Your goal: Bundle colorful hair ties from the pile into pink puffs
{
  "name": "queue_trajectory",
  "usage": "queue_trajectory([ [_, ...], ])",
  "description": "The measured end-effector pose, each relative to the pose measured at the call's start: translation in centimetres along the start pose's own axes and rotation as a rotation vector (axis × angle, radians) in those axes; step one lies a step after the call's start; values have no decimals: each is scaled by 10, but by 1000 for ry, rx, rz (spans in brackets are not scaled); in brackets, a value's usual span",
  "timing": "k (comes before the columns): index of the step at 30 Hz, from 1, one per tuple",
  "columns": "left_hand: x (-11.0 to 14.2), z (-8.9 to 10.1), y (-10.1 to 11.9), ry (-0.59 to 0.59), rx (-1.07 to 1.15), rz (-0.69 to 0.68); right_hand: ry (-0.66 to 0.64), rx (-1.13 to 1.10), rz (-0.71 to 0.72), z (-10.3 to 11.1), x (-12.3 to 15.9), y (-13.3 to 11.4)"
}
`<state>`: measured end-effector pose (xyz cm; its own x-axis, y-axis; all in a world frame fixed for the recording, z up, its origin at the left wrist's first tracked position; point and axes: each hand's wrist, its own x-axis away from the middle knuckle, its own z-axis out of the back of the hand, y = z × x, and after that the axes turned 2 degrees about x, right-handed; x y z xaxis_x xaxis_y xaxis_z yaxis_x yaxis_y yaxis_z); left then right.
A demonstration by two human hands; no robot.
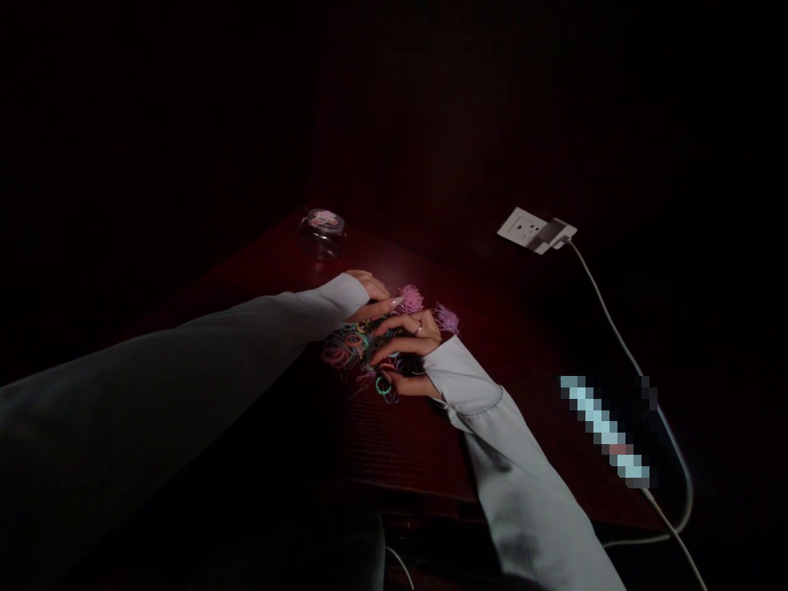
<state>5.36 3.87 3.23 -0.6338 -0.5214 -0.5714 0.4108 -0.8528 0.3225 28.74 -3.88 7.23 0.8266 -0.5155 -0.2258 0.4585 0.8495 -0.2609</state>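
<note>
A heap of small coloured elastic bands [345, 346] lies on a dark red table [400, 435]. My left hand [371, 295] reaches over the heap from the left, fingers stretched out towards a pink fringed piece [410, 297]. My right hand [406, 355] rests at the heap's right edge with fingers curled among the bands; a ring shows on one finger. A second pink fringed piece [447, 318] lies just behind my right wrist. Both arms wear pale long sleeves.
A small clear jar with a patterned lid [322, 231] stands at the table's back. A white wall socket [523, 226] with a plugged-in charger [555, 234] sits to the right; its white cable [609, 320] runs down past the table's right edge. The surroundings are very dark.
</note>
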Motion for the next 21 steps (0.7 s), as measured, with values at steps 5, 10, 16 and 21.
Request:
queue_trajectory([
  [5, 0, -2, -2, -10, 0, 4, -6, 8, -3, -6, -1, 0],
  [10, 0, -2, -2, -14, -38, 8, -21, 20, 2, -6, -1, -1],
  [16, 0, -2, -4, -12, -28, -15, 6, -11, -7, -6, -1, -2],
  [21, 0, -2, -3, 6, 1, -11, 55, -65, -23, -7, -4, -2],
])
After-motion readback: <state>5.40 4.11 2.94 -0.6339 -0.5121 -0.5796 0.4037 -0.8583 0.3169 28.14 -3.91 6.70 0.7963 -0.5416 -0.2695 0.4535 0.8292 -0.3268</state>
